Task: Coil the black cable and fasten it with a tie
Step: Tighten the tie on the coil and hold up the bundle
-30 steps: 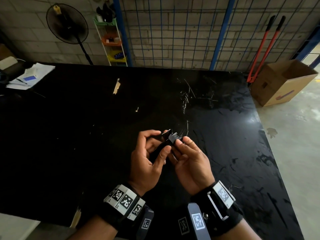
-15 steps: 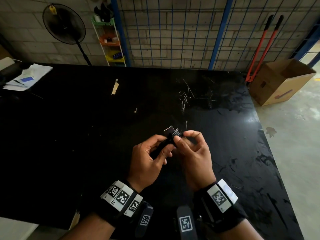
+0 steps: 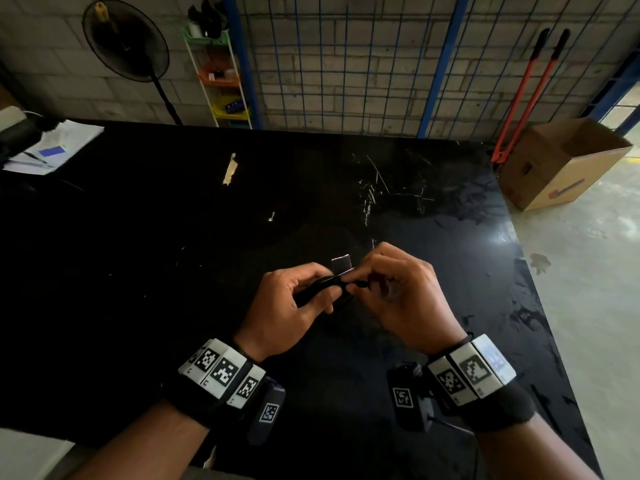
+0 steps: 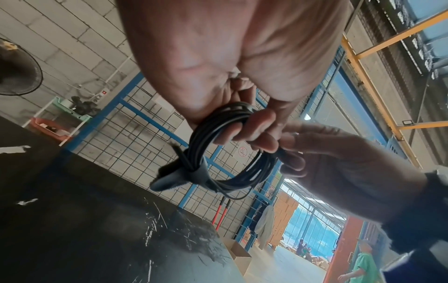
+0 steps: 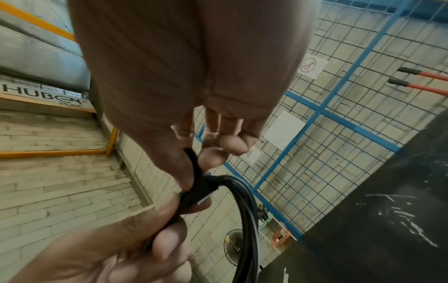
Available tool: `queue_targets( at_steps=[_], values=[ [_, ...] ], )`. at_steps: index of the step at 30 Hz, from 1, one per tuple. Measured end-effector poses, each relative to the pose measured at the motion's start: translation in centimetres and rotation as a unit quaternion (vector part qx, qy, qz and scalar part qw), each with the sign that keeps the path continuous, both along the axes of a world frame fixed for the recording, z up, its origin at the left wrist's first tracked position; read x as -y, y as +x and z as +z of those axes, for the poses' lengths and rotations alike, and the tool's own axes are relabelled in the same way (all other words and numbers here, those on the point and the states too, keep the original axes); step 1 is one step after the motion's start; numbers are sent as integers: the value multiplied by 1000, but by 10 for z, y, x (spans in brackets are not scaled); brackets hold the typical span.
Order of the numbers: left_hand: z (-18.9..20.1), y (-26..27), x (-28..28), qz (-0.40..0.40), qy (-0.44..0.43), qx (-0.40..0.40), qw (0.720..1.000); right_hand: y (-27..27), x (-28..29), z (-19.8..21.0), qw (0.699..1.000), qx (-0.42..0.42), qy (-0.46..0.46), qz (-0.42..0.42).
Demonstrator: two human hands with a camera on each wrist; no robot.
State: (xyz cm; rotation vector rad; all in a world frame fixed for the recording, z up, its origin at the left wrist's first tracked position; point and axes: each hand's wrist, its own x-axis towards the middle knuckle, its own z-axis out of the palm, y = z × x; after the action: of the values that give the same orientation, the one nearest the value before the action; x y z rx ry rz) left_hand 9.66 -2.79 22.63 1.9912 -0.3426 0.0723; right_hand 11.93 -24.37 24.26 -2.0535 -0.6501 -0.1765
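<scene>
Head view is dim; glare marks the worktop (image 3: pixel 504 237) right edge. Daylight probably enters from the right. Wrist views blur at edges.

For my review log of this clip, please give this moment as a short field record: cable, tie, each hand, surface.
cable: thin black cable, wound in a small coil, held above the table
tie: flat black strap looped around the coil, tail end sticking out
left hand: grips the coil
right hand: pinches the strap
surface: scratched black table
</scene>
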Motion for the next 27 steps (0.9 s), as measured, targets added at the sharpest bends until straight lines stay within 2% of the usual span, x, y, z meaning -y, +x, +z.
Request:
queue_targets(
  at_steps=[4,9,16,20,24,27],
  values=[
    [-1,2,-6,0,-25,-22,999,2,4,1,1000,-9,-16,8],
    [-1,3,-13,-9,-15,-30,999,1,5,6,996,-2,-83,44],
    [2,2,-19,-19,61,-22,998,-1,1,12,981,41,-189,21],
    [9,0,-19,-60,121,-26,990,-1,-1,9,986,11,-161,50],
    [16,1,-21,-113,122,-22,986,5,5,8,986,-94,-94,101],
    [18,1,-22,-130,121,-23,984,5,7,6,985,-139,-54,85]
  ],
)
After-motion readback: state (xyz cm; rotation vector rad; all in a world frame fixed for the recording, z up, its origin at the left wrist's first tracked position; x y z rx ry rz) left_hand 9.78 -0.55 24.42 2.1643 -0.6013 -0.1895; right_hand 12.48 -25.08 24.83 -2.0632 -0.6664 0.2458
